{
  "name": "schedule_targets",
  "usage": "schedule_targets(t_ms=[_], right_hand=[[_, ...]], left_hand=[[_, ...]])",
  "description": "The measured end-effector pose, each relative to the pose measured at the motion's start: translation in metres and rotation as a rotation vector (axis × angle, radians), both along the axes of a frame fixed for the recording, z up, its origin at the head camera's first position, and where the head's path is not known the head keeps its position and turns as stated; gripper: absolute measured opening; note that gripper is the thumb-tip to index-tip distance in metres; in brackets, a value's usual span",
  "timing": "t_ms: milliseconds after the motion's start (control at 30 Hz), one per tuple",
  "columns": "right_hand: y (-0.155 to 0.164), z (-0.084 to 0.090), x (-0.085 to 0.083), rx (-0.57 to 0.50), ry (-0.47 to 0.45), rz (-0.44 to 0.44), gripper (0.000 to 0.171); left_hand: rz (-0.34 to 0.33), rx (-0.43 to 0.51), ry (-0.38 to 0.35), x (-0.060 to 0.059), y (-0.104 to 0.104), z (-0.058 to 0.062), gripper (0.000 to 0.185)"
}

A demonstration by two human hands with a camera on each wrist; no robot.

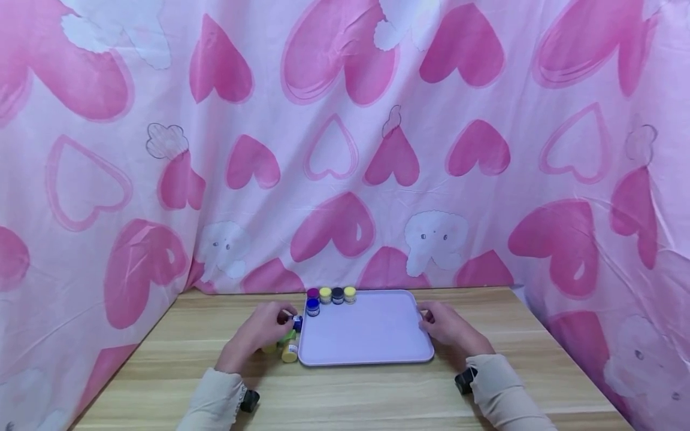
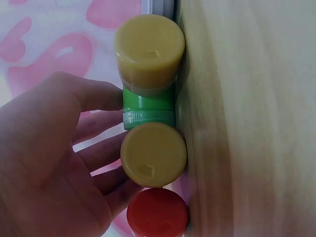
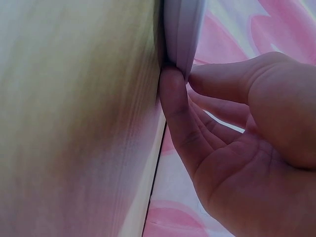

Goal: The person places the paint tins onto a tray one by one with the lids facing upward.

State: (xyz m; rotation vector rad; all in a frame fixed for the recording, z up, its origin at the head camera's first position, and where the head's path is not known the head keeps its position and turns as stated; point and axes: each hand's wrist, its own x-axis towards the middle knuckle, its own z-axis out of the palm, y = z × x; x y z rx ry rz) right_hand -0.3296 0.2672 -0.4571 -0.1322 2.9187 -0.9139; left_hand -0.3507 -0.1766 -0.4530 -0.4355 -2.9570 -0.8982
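My left hand [image 1: 266, 326] is beside the tray's left edge, its thumb and fingers pinching a small dark-blue paint pot [image 1: 297, 323]. In the left wrist view that pot is hidden behind a green pot [image 2: 149, 106] and a yellow pot [image 2: 149, 47]. Another yellow pot [image 2: 153, 155] and a red-lidded pot [image 2: 158, 213] are close to the fingers. My right hand [image 1: 444, 326] grips the right rim of a pale lilac tray [image 1: 366, 335], with the thumb above and a finger under the edge [image 3: 183, 39].
At the tray's back left, a purple-lidded pot [image 1: 313, 293], two yellow-lidded pots [image 1: 326, 294] and a black-lidded pot [image 1: 338, 294] stand in a row. A blue-lidded pot [image 1: 312, 307] is in front of the purple one. A heart-patterned curtain [image 1: 345, 149] surrounds the wooden table [image 1: 366, 395].
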Motion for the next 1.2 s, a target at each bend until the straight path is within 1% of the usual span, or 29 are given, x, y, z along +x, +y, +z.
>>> schedule_targets(t_ms=[67,333,467,600,833,967,1200], right_hand=[[-0.0003,0.0000,-0.0003,0.007,-0.003,-0.004,0.050],[-0.0002,-0.0006,-0.0011,0.012,-0.005,0.001,0.050],[0.0001,-0.0010,-0.0013,0.010,0.004,0.006,0.050],[-0.0002,-0.0007,-0.0013,0.011,0.005,0.007,0.050],[-0.0003,-0.0010,-0.0009,0.016,0.007,0.007,0.050],[-0.0008,0.0004,0.0001,0.018,0.002,0.001,0.050],[-0.0011,0.0020,0.0012,0.015,-0.006,0.002,0.052]], left_hand=[[0.009,0.013,-0.012,0.0002,0.0005,0.0005,0.026],[-0.006,0.069,0.000,0.0026,0.0016,0.0041,0.023],[-0.013,0.094,0.000,0.0035,0.0025,0.0041,0.024],[-0.006,0.113,-0.005,0.0029,0.0043,0.0032,0.024],[0.009,0.110,0.036,0.0002,0.0065,0.0001,0.020],[0.012,0.122,0.041,0.0001,0.0075,0.0000,0.021],[-0.024,0.140,0.079,-0.0005,0.0102,0.0006,0.022]])
